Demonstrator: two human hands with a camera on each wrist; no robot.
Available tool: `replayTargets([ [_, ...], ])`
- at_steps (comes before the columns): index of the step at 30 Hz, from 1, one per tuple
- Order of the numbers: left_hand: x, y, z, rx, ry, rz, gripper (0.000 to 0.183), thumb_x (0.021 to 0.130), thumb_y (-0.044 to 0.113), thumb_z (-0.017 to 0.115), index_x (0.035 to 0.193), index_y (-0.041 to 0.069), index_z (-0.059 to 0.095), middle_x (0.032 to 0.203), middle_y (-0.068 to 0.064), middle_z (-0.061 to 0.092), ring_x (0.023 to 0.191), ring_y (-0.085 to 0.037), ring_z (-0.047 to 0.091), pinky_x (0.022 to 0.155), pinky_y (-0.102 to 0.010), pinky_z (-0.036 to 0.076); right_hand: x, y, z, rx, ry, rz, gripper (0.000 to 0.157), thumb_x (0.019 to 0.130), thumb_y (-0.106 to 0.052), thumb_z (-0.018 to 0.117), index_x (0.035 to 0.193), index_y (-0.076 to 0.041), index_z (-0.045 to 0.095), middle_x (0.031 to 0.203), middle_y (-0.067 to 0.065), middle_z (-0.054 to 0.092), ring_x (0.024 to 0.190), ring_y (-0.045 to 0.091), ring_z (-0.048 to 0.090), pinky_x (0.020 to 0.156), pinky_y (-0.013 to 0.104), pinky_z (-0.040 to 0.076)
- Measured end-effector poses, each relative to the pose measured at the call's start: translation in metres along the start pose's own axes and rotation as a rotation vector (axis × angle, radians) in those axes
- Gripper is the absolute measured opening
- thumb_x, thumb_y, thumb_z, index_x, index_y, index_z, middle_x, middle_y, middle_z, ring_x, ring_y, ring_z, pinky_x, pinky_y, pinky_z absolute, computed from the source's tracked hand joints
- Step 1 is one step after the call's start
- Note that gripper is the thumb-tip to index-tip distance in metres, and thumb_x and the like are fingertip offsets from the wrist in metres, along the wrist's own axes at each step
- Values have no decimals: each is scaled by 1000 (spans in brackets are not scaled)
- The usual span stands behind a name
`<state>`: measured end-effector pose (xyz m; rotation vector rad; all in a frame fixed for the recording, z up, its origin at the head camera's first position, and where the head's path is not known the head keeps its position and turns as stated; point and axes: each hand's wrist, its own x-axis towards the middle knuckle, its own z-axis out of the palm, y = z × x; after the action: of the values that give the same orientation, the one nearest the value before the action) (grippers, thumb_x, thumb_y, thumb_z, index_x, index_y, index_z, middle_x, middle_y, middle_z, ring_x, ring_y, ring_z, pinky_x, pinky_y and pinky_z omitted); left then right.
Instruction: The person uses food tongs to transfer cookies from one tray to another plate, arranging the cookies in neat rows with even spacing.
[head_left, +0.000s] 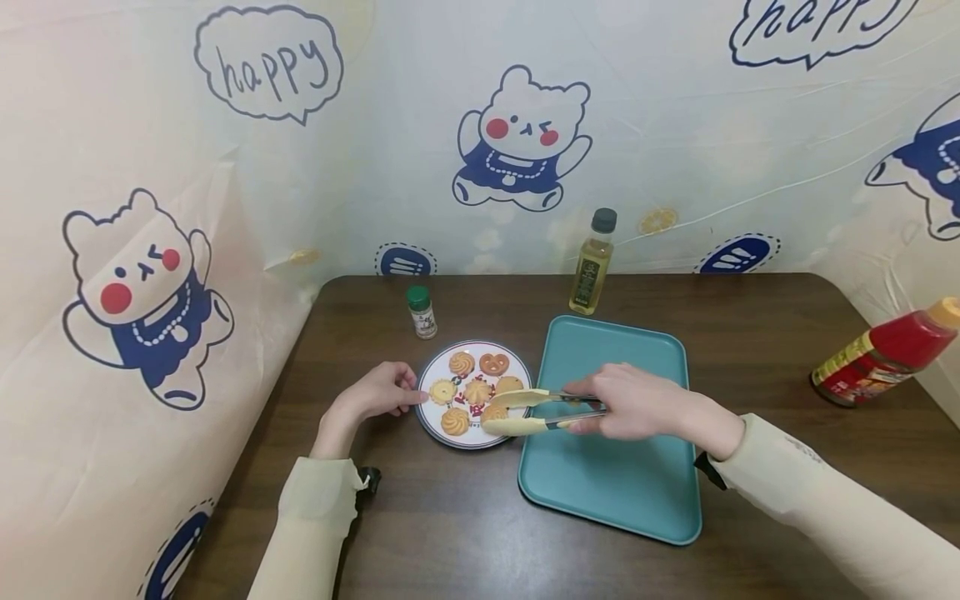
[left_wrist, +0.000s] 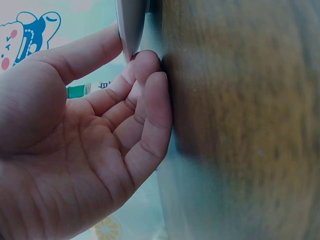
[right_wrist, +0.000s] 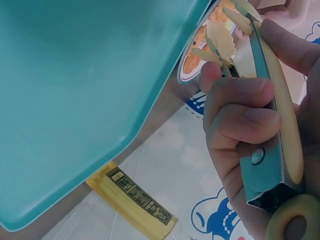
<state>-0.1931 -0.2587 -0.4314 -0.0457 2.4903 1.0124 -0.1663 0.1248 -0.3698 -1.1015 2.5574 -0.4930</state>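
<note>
A white plate (head_left: 427, 417) with several butter cookies sits on the dark wooden table. My left hand (head_left: 378, 393) holds the plate's left rim; in the left wrist view the thumb and curled fingertips (left_wrist: 147, 62) close on the plate's rim (left_wrist: 131, 27). Over the teal tray (head_left: 622, 483), my right hand (head_left: 637, 404) grips cream-tipped tongs (head_left: 525, 427). The tong tips reach over the plate's right side, either side of one cookie (head_left: 493, 412). In the right wrist view the tongs (right_wrist: 280, 100) close around that cookie (right_wrist: 222, 40), with the tray (right_wrist: 75, 100) alongside.
An oil bottle (head_left: 592, 262) stands behind the tray. A small green-capped jar (head_left: 422, 312) stands behind the plate. A red sauce bottle (head_left: 885, 350) leans at the table's right edge. Cartoon-printed sheeting walls in the table on three sides.
</note>
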Motion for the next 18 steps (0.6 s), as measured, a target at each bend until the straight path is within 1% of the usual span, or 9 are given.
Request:
replayTargets([
  [7,0,1,-1,-5,2,5,30,90,24,77,102,3,59,86,-10,59,76,-22,59,68,-30,53,2,0,1,3,-2,-9,45,91,-37,72,125,-8,68,61,-8,44,49,5,35,46,25,27],
  [15,-2,1,-1,10,2,13,31,89,24,77,102,3,59,86,-11,59,76,-23,59,68,-31,53,1,1,3,-5,5,0,50,90,-40,73,128,-8,66,61,-7,45,50,5,35,46,25,28],
  [18,-2,0,0,6,6,5,31,89,24,77,103,4,59,87,-10,60,76,-23,59,69,-31,53,1,1,3,-7,7,4,51,90,-40,73,130,-8,66,61,-8,45,50,5,35,46,25,28],
])
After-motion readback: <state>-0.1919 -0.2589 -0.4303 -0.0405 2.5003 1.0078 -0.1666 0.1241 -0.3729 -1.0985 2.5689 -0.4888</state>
